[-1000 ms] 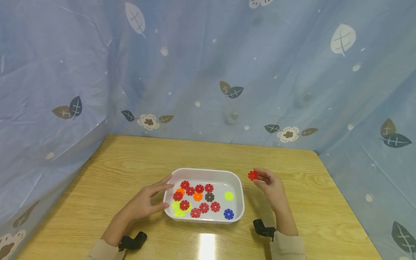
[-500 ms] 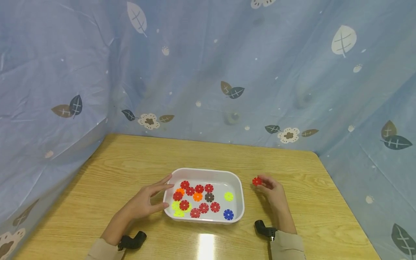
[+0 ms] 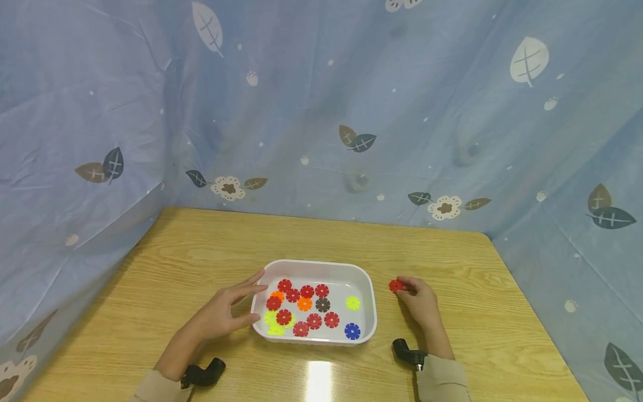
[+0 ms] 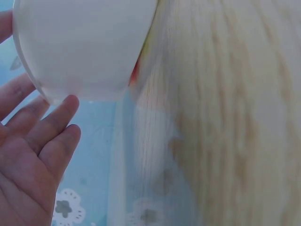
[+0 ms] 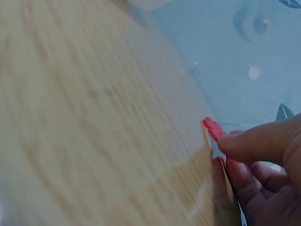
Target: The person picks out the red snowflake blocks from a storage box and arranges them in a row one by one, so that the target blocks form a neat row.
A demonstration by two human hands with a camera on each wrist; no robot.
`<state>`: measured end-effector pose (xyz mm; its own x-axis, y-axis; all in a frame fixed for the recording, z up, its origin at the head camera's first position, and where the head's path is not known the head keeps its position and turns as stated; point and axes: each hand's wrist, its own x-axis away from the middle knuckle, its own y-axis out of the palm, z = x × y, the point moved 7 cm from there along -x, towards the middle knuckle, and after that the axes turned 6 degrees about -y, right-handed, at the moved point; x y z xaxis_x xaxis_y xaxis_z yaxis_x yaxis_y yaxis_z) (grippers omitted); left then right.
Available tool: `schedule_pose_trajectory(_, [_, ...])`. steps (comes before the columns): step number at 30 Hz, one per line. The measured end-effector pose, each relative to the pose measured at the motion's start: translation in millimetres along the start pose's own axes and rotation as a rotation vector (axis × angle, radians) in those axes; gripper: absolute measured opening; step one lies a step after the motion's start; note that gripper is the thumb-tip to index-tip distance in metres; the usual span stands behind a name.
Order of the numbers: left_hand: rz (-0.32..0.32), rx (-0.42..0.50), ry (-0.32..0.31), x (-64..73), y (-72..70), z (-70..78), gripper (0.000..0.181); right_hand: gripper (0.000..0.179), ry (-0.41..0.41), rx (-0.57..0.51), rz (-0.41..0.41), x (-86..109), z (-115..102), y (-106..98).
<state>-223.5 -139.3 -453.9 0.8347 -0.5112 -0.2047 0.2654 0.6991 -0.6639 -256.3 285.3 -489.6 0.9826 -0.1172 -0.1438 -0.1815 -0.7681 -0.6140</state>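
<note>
My right hand [image 3: 422,301] pinches a red notched snowflake disc [image 3: 395,286] between thumb and fingers, right of the white tray [image 3: 374,312]. In the right wrist view the red disc [image 5: 213,127] tilts close over the wood. My left hand [image 3: 218,315] rests at the tray's left end, its fingers and thumb spread along the rim. Seen from the left wrist, those fingers [image 4: 59,117] lie against the outer side of the white wall [image 4: 89,52]. Inside the tray lie several more discs: red, orange, yellow, a brown one [image 3: 323,305] and a blue one [image 3: 353,331].
The wooden table [image 3: 211,240] carries the tray near its middle. A blue leaf-patterned curtain [image 3: 311,111] stands behind the table and along both sides. Each wrist wears a black camera mount, one [image 3: 203,373] on the left and one [image 3: 408,353] on the right.
The right hand has lowered toward the table with the red disc, coming slightly nearer to me. The left hand and the tray have stayed in place.
</note>
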Motion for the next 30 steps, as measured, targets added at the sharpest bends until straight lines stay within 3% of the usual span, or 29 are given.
schedule_pose_trajectory(6, [-0.005,0.011,-0.005,-0.8,-0.1,-0.4,0.053,0.032,-0.011,0.035,0.001,0.1,-2,0])
schedule_pose_trajectory(15, [0.000,0.001,0.001,-2.0,-0.7,0.5,0.053,0.038,0.028,-0.089,0.008,-2.1,-1,-4])
schedule_pose_trajectory(30, [-0.007,0.014,-0.010,-0.1,0.8,-1.2,0.053,0.037,-0.236,-0.322,-0.087,8.9,-85,2])
